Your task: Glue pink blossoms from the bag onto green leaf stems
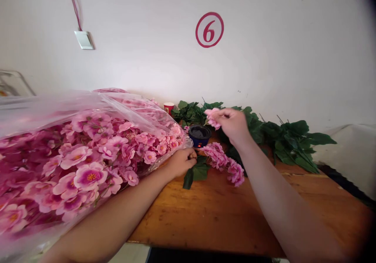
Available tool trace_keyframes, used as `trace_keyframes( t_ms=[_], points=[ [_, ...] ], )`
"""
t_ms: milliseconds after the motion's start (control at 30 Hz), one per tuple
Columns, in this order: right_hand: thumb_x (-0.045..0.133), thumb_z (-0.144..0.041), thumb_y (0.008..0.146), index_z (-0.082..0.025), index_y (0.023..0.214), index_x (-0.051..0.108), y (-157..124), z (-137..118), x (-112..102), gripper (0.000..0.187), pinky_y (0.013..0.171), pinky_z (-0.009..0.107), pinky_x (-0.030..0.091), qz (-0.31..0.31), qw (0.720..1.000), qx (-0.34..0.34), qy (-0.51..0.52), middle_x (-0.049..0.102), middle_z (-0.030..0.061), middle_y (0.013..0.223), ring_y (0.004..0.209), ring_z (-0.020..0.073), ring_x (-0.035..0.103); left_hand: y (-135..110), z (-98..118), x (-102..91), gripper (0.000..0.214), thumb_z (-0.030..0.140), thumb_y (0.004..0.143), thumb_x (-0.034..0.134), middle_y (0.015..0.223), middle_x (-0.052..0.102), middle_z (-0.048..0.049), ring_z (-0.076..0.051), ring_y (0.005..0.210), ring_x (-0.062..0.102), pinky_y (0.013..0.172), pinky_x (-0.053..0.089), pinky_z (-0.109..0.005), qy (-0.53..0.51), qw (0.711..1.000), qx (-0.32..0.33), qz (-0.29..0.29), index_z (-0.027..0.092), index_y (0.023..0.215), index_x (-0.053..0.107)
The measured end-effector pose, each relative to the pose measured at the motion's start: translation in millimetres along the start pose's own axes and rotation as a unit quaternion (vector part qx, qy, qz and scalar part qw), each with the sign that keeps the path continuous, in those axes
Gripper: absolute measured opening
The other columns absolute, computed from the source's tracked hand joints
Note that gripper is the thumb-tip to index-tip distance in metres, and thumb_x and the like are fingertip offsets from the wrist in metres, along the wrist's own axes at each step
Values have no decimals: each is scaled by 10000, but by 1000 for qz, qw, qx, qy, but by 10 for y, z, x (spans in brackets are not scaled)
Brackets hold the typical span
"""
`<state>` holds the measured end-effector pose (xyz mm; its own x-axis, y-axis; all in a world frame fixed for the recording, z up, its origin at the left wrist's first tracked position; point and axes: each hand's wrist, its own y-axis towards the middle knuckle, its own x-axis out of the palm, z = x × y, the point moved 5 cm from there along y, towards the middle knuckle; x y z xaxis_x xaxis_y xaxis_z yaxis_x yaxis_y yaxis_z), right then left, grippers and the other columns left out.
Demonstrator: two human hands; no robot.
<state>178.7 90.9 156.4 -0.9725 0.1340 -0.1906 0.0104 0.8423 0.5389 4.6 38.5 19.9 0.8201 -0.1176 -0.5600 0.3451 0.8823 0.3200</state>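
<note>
Writing first: red circled 6 [209, 29] is sitting on the wall, nothing else legible. R hand [232, 123] is pinching a pink blossom [212, 118], fingertips closed on it, hovering just above the black pot [199, 134]. L hand [180, 162] is curling shut on the stem end of a flower sprig [223, 161] lying on the bench [217, 212], touching the plastic bag [88, 153] of blossoms. Bench front is lying bare; leafy stems [288, 141] are crowding the wall edge.

Both bare forearms stretch from the near side toward the far side. The left hand [180, 162] sits low, knuckles up, fingers curled into a loose fist. The right hand [232, 123] is raised farther off, wrist bent, fingertips pinched together and pointing left.
</note>
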Motion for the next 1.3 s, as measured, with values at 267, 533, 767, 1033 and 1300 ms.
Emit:
trace_keyframes(
  t_ms=[267,533,767,1033,1300],
  points=[
    [745,-282,637,-190,708,696,-585,213,-92,126,662,339,531,14,992,81,95,709,40,776,778,221,672,64,-74,10,81,187,699,514,708,561,4,-130,687,507,636,361,-238,-91,995,-26,-3,143,717,580],
    [753,-327,639,-182,725,708,-900,797,36,175,519,274,481,38,971,203,119,679,38,705,606,157,608,88,-93,-10,93,172,650,524,677,554,17,-111,652,486,610,351,-228,-144,985,-94,3,141,701,596],
    [785,-309,602,-167,740,706,-910,843,36,214,526,263,479,52,953,241,173,680,43,718,593,135,589,90,-92,12,99,186,680,526,708,560,11,-112,675,494,620,355,-228,-139,984,-108,-3,144,727,602],
    [788,-315,622,-177,716,696,-930,823,43,190,486,257,457,43,957,236,165,652,10,642,530,115,565,88,-81,16,84,178,694,528,708,544,20,-100,663,472,616,341,-225,-143,985,-98,1,145,725,598],
    [781,-310,643,-195,722,711,-903,815,28,156,691,312,544,37,963,219,154,721,60,832,843,203,667,96,-100,23,101,169,685,513,719,569,12,-107,674,488,622,350,-230,-137,985,-109,0,147,724,604]
  ],
)
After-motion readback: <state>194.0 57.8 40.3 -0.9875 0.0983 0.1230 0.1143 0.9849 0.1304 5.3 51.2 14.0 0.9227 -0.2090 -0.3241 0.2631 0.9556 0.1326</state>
